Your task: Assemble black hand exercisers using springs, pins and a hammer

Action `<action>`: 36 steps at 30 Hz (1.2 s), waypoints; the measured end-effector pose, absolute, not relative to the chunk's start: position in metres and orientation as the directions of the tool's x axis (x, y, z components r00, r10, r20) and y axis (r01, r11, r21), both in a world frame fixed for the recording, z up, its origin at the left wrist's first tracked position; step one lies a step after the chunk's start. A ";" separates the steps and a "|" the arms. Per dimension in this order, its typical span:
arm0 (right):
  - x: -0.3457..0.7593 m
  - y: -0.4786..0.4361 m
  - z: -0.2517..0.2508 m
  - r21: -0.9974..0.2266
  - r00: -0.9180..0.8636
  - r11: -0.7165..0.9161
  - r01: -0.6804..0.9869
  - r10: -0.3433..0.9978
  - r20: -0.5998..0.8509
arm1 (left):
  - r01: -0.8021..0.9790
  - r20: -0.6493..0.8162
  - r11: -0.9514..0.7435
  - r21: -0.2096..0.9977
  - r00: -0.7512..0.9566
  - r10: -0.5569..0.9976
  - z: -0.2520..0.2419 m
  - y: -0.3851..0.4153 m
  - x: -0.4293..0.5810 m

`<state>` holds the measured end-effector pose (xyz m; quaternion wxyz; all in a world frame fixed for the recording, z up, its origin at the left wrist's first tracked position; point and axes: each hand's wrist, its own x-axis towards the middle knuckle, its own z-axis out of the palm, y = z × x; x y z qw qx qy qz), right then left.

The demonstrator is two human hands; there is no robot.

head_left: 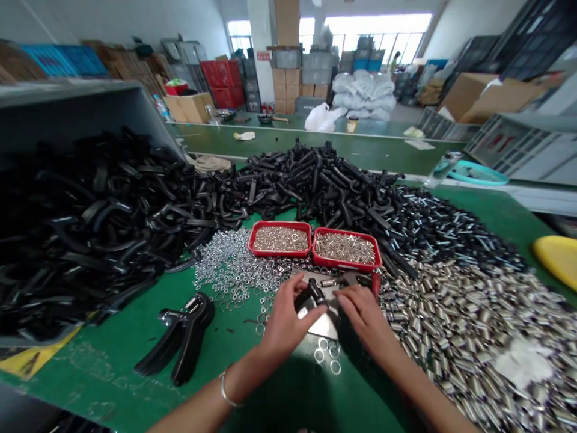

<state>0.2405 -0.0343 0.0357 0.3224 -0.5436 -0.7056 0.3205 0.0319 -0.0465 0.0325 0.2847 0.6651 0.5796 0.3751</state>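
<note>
My left hand (286, 316) is closed round a black plastic handle (314, 291), thumb and fingers on either side of it. It sits over a small metal plate (323, 326) on the green table. My right hand (363, 307) is at the plate's right side, fingers bent and pointing left; what they hold, if anything, is hidden. A coil spring (328, 282) and another black part (356, 278) lie just beyond the fingers. Several metal rings (335, 367) are in front of the plate. To the left rests a black hand grip exerciser (183, 337) with a spring at its top.
Two red trays (311, 245) of small metal parts stand behind the plate. Loose nuts (234, 264) spread at left, springs (473, 319) at right. Black handles (311, 174) are heaped behind and spill from a grey crate (153, 114). Black-headed bolts (451, 222) lie at back right.
</note>
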 end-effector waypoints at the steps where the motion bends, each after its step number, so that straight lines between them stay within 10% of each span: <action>1: 0.229 -0.037 0.035 -0.902 -0.174 0.086 0.424 0.985 0.012 | 0.570 0.218 -0.216 0.793 0.066 0.974 0.034 -0.052 0.036; 7: 0.189 -0.037 0.012 -0.923 -0.024 -0.240 -0.300 0.969 -0.245 | 0.602 0.305 -0.504 0.620 0.406 0.861 0.050 -0.033 0.020; 14: 0.202 -0.032 -0.005 -0.947 0.039 -0.248 -0.203 0.965 -0.261 | 0.954 0.196 -0.224 0.197 0.186 0.963 0.080 0.133 -0.067; 22: 0.203 -0.024 0.003 -0.957 -0.099 -0.288 -0.028 0.954 -0.284 | 0.968 0.028 -0.235 0.087 0.233 0.972 0.049 0.248 -0.066; 31: 0.206 -0.020 0.006 -0.945 -0.117 -0.326 0.004 0.939 -0.324 | 0.950 -0.123 -0.211 0.229 0.244 0.962 0.058 0.285 -0.055; 36: 0.206 -0.021 0.006 -0.951 -0.140 -0.306 -0.038 0.944 -0.298 | 0.664 -0.041 -0.228 0.712 0.363 0.931 0.102 0.246 -0.050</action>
